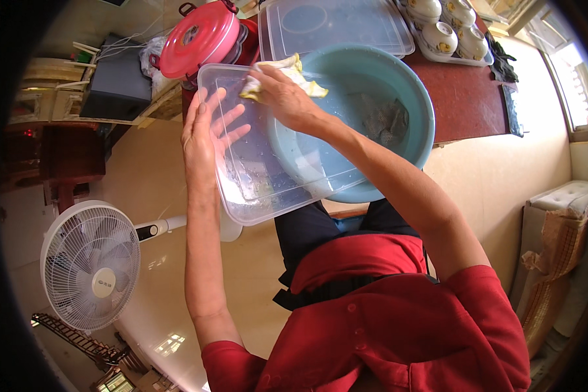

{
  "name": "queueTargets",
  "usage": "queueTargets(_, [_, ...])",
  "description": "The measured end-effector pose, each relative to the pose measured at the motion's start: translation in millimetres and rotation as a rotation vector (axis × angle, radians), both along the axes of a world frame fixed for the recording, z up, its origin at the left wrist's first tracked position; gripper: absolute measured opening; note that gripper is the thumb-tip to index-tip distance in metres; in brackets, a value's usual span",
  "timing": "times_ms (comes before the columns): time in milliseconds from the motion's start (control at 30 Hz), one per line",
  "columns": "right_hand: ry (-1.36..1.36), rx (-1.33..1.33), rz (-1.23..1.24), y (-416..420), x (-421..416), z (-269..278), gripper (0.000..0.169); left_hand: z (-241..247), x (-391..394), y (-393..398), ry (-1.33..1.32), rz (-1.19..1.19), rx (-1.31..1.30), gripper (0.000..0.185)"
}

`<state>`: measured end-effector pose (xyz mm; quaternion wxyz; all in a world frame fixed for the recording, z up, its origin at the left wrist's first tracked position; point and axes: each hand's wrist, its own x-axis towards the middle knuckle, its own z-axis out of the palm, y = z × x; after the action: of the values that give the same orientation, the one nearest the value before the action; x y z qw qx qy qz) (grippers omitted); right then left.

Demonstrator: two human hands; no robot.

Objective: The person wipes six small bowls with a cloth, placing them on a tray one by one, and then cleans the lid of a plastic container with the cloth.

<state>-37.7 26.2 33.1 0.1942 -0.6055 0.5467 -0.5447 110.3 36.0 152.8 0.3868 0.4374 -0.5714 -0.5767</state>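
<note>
A clear plastic lid, wet with droplets, is tilted over the left side of a blue plastic basin. My left hand holds the lid by its left edge, its fingers spread behind the see-through plastic. A white cloth with yellow edging is bunched under my right hand, pressed against the upper part of the lid. Inside the basin is water, with a grey mesh cloth lying in it at the right.
The basin stands on a red-brown table. Behind it lies another clear plastic lid or box. Patterned bowls sit upside down in a tray at the right. A pink lidded pot stands left; a white fan is farther left.
</note>
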Motion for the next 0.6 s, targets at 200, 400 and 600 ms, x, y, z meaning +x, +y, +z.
queueTargets(200, [0.081,0.086,-0.164,22.7,-40.7,-70.4,0.042,-2.4,0.2,-1.0,-0.009,-0.018,-0.042,0.058])
queueTargets(400, [0.058,0.309,-0.214,86.2,-57.7,-100.4,0.042,-10.7,8.6,-6.0,0.032,-0.034,-0.024,0.058])
queueTargets(600, [0.051,0.129,-0.109,150.3,6.1,-52.5,0.054,-15.1,13.6,-5.0,0.051,0.004,0.009,0.057])
